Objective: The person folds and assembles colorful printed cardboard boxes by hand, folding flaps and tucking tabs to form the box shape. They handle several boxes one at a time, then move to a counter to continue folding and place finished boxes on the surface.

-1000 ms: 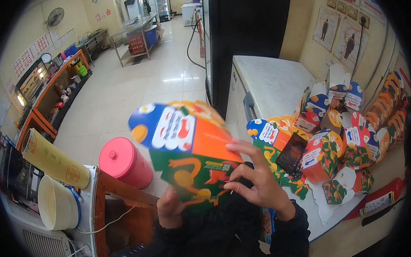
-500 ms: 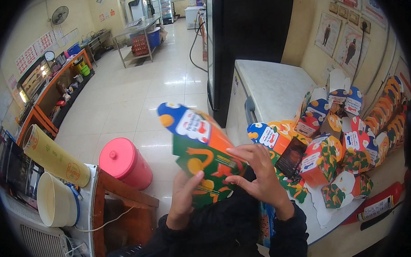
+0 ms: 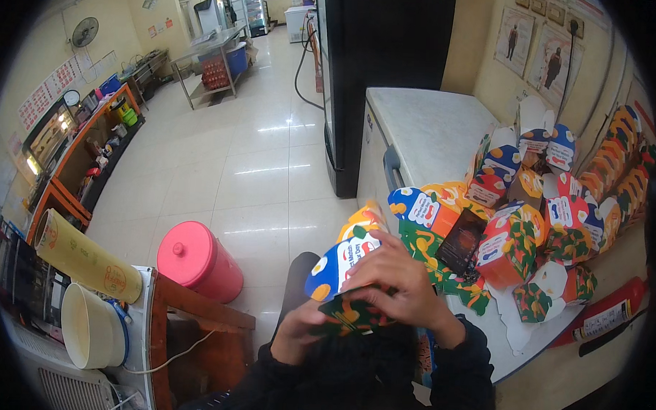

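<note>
Above my lap I hold a printed cardboard food box (image 3: pixel 327 271), partly folded, in blue, white, orange and green. My left hand (image 3: pixel 300 331) grips its lower left edge, the thumb lying along the green side. From the right, my right hand (image 3: pixel 396 285) bends over the box's top, its fingers curled on a panel and covering part of it. To the right, several similar boxes (image 3: pixel 511 247) lie heaped on the white chest top. A dark phone (image 3: pixel 462 240) lies among them, on flat green printed card (image 3: pixel 422 244).
A pink lidded bucket (image 3: pixel 196 262) stands on the tiled floor at left. Nearer are a table with a cream tub (image 3: pixel 92 327) and a yellow roll (image 3: pixel 88 258). Beyond the white chest (image 3: pixel 436 122) stands a tall black cabinet (image 3: pixel 390 77). A red fire extinguisher (image 3: pixel 606 316) is at right.
The flatter box has turned and been bent into a more folded shape, lower and nearer me. My right hand has moved left onto its top. The view has shifted slightly.
</note>
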The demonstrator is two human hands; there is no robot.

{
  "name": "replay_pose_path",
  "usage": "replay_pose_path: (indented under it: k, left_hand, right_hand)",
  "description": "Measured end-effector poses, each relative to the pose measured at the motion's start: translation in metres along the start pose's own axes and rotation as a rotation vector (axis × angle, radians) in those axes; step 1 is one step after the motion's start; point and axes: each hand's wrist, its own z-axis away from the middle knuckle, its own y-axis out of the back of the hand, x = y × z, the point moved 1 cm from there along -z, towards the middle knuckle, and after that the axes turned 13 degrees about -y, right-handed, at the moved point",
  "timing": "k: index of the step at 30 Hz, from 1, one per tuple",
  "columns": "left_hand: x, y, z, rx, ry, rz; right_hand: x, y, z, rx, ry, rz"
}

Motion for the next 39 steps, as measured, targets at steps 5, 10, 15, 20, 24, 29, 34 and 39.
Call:
replay_pose_path:
  k: [5, 10, 15, 20, 24, 29, 34, 39]
  left_hand:
    - [0.007, -0.003, -0.002, -0.23, -0.23, -0.268]
    - [0.009, -0.047, -0.007, 0.449, -0.365, -0.83]
    - [0.013, -0.053, -0.005, 0.5, -0.368, -0.895]
    - [0.006, -0.053, -0.006, 0.52, -0.394, -0.923]
    - [0.004, -0.052, -0.006, 0.456, -0.448, -0.89]
    - [0.003, -0.053, -0.007, 0.44, -0.453, -0.916]
    - [0.003, -0.057, -0.008, 0.44, -0.545, -0.986]
    - [0.007, -0.055, -0.007, 0.48, -0.536, -1.002]
  right_hand:
    - [0.009, -0.007, 0.005, 0.361, -0.28, -0.402]
    - [0.007, -0.017, 0.001, 0.273, -0.037, -0.141]
    - [-0.003, -0.023, -0.003, 0.185, 0.051, 0.03]
    - [0.001, -0.022, -0.004, 0.12, -0.156, -0.205]
    - [0.007, -0.022, -0.003, 0.1, -0.186, -0.245]
    - [0.014, -0.023, -0.003, 0.087, -0.147, -0.303]
    - [0.011, -0.022, -0.004, 0.093, -0.027, -0.098]
    - [0.016, -0.029, -0.001, 0.11, 0.067, 0.137]
